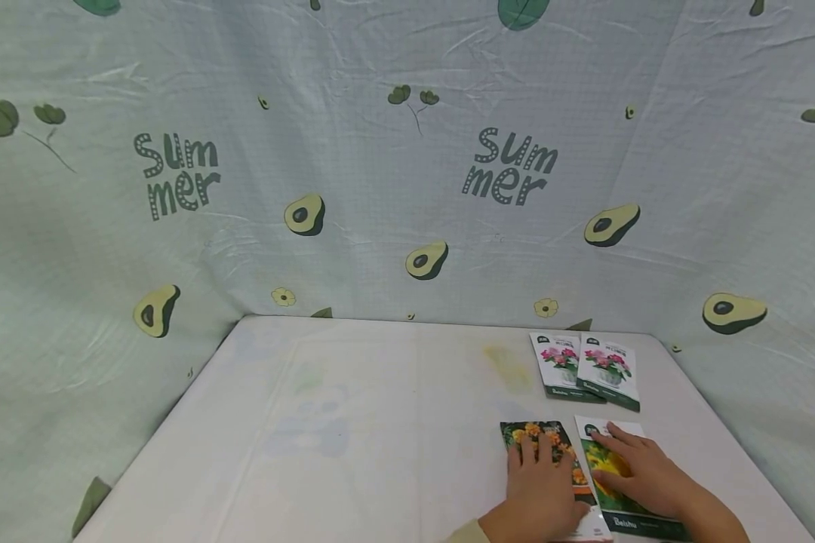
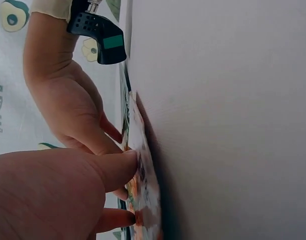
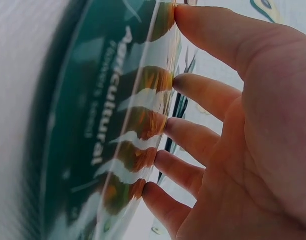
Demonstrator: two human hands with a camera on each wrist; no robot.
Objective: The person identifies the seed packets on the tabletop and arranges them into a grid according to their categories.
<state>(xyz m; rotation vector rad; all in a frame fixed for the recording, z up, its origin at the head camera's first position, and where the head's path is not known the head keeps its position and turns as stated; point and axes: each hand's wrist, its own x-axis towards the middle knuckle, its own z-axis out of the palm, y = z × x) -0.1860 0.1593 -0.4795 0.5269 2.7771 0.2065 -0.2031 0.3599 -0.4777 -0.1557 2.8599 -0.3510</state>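
Five o'clock in your head view was where your left hand rested, fingers straight and slightly spread, on an orange-flowered packet. Just beside that, at 3 o'clock from it, your right hand lay across a yellow-flowered packet, fingers wide apart, their tips touching the printed face in the right wrist view. You had neither hand curled round anything. On the dark band at the yellow-flowered packet's near end you could read "Beishu"; close up, "Agricultural" showed too. Printed fronts hid whatever both packets held.

Farther off, at about 12 o'clock from your hands, the right-hand pink-flowered packet overlapped the left-hand pink-flowered packet, their contents likewise hidden from you. All four lay on the white table, and beyond its far edge hung a patterned cloth printed with avocados and "summer".
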